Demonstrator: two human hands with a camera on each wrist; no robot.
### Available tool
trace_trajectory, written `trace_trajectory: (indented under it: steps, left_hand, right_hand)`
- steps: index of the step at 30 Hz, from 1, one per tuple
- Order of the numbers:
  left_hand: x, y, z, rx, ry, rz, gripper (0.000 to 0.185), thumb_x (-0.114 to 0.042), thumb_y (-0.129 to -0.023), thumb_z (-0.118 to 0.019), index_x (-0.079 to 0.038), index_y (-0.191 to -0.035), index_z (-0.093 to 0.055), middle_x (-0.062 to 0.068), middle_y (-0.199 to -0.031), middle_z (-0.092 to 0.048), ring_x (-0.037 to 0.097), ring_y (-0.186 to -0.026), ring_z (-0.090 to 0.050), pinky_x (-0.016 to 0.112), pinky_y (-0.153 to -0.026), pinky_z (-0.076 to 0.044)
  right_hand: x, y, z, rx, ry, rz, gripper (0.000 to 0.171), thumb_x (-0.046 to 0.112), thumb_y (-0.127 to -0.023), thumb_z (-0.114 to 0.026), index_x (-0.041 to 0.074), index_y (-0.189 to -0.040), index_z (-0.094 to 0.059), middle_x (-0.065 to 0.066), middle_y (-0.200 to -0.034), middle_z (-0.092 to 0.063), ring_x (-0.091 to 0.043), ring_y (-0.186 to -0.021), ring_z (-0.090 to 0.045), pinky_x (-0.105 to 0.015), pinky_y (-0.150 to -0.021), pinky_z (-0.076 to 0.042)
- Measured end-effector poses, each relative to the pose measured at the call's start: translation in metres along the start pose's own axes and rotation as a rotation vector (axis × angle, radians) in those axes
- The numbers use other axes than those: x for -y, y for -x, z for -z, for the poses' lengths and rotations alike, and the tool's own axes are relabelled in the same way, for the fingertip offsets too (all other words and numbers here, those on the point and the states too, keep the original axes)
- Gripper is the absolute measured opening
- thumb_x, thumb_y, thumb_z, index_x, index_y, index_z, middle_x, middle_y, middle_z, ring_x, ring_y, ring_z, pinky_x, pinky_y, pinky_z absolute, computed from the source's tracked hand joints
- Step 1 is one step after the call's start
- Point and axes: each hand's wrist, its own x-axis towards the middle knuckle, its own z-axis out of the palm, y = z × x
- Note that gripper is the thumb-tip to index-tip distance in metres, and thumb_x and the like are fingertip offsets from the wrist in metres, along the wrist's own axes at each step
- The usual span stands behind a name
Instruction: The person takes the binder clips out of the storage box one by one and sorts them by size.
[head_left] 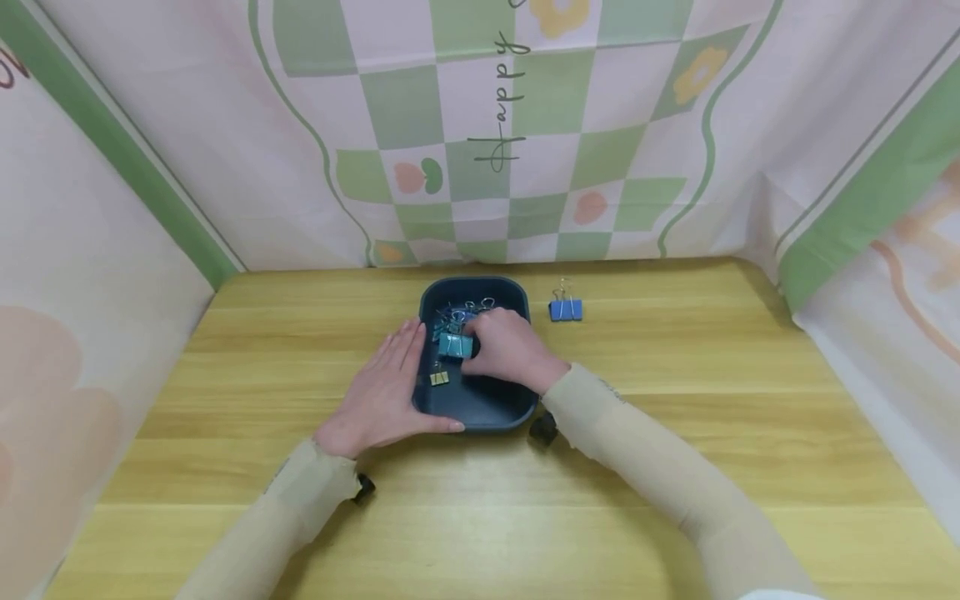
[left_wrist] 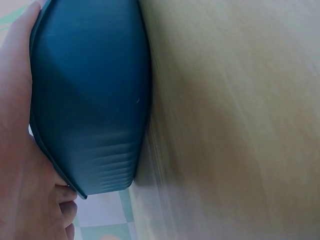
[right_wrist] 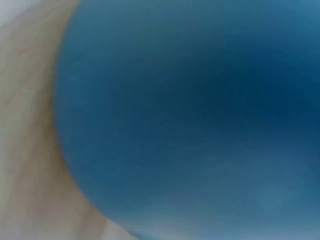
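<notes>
Bracing the tray [head_left: 480, 408] is the left hand's [head_left: 382, 396] job as I read it fr. the head cam: its fingers are nearly straight along the left rim, thumb spread across the near edge, prob. so the tray won't skid on the counter [head_left: 675, 383]. It grips no clip. The L wrist cam backs that up, w/ the hand against the rim & the tray's outer wall beside it.

The right hand [head_left: 512, 352] reaches inside the tray, fingers nearly closed, w/ the teal clip [head_left: 455, 346] pinched at its right side btwn thumb & fingers. I'd guess that side hold is to leave the clip's face & wire handles free. R wrist cam is mostly blurred tray wall, so I can't tell fr. it how tight the pinch is.

Just beyond the teal clip, a heap of clips [head_left: 447, 315] lies at the far end of the tray, wire handles tangled; can't count them. The small yellow clip [head_left: 439, 378] sits apart on the tray floor, nr. the left wall. Out on the counter, right of the tray & not touching it, is the blue clip [head_left: 566, 310], handles pointing away, maybe set apart on purpose.
</notes>
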Motion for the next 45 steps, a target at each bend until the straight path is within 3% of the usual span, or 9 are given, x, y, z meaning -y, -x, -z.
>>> trace_trajectory:
  steps: [5,9,15,21,27,37,45]
  left_hand:
    - [-0.001,0.0,0.0,0.0,0.009,0.009,0.143,-0.099,-0.067,-0.046,-0.002,-0.162,-0.002,0.012,-0.17,0.003,0.021,-0.154,0.005,0.039,-0.124,-0.006]
    - [-0.001,0.0,0.0,0.0,0.012,0.016,0.144,-0.1,-0.067,-0.045,-0.002,-0.163,-0.003,0.012,-0.17,0.002,0.021,-0.154,0.004,0.039,-0.124,-0.007]
    - [-0.002,0.0,0.001,0.001,0.01,0.017,0.145,-0.101,-0.066,-0.044,-0.002,-0.162,-0.001,0.013,-0.169,0.003,0.022,-0.154,0.005,0.038,-0.123,-0.006]
    - [-0.002,0.0,0.001,-0.002,0.009,0.021,0.146,-0.101,-0.065,-0.045,-0.002,-0.162,-0.001,0.013,-0.169,0.003,0.022,-0.154,0.004,0.038,-0.123,-0.006]
    - [-0.002,0.0,0.001,-0.001,0.009,0.018,0.145,-0.101,-0.065,-0.044,-0.002,-0.162,-0.001,0.013,-0.169,0.003,0.022,-0.154,0.004,0.038,-0.123,-0.006]
    - [-0.002,0.0,0.002,-0.001,0.01,0.022,0.145,-0.101,-0.065,-0.044,-0.003,-0.163,-0.002,0.012,-0.169,0.003,0.022,-0.154,0.004,0.038,-0.123,-0.005]
    - [-0.002,0.0,0.001,-0.001,0.007,0.02,0.145,-0.101,-0.066,-0.044,-0.003,-0.163,-0.001,0.012,-0.169,0.003,0.021,-0.154,0.004,0.038,-0.123,-0.005]
  right_hand:
    - [-0.005,0.008,0.019,-0.063,-0.053,0.007,0.037,0.024,-0.076,-0.087,0.003,-0.104,-0.078,-0.005,-0.093,-0.074,-0.014,-0.077,-0.064,-0.03,-0.071,-0.058]
    - [-0.01,0.016,0.041,-0.093,-0.117,-0.022,0.039,0.021,-0.076,-0.087,0.002,-0.108,-0.077,-0.007,-0.094,-0.073,-0.016,-0.072,-0.068,-0.032,-0.068,-0.058]
    - [-0.026,0.025,0.073,-0.174,-0.073,-0.036,0.043,0.022,-0.075,-0.088,0.002,-0.111,-0.077,-0.011,-0.103,-0.075,-0.026,-0.092,-0.069,-0.041,-0.08,-0.058]
    - [-0.047,0.034,0.099,-0.223,-0.085,-0.112,0.044,0.022,-0.075,-0.087,0.002,-0.112,-0.076,-0.012,-0.105,-0.074,-0.03,-0.099,-0.068,-0.046,-0.084,-0.056]
    - [-0.07,0.046,0.12,-0.23,-0.137,-0.201,0.049,0.018,-0.075,-0.087,-0.001,-0.118,-0.072,-0.015,-0.113,-0.072,-0.033,-0.106,-0.065,-0.049,-0.093,-0.052]
    - [-0.106,0.071,0.151,-0.217,-0.167,-0.302,0.049,0.016,-0.079,-0.085,-0.002,-0.122,-0.069,-0.023,-0.119,-0.069,-0.039,-0.11,-0.063,-0.056,-0.097,-0.048]
    - [-0.142,0.084,0.153,-0.167,-0.16,-0.293,0.044,0.008,-0.076,-0.085,-0.004,-0.116,-0.072,-0.023,-0.113,-0.07,-0.038,-0.104,-0.065,-0.053,-0.093,-0.05]
